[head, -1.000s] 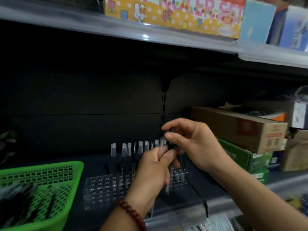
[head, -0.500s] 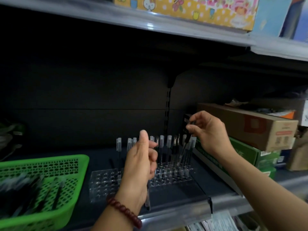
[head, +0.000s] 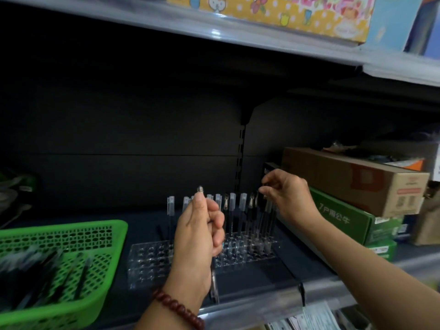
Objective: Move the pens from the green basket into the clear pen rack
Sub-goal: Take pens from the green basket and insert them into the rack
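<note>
Black pens (head: 200, 189) between curled fingers (head: 273, 181)

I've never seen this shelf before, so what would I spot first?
Two hands in the middle: the left hand grips an upright pen, and the right hand pinches the top of a dark pen at the right end of the clear pen rack. At lower left sits the bright green basket with more pens inside.
</note>
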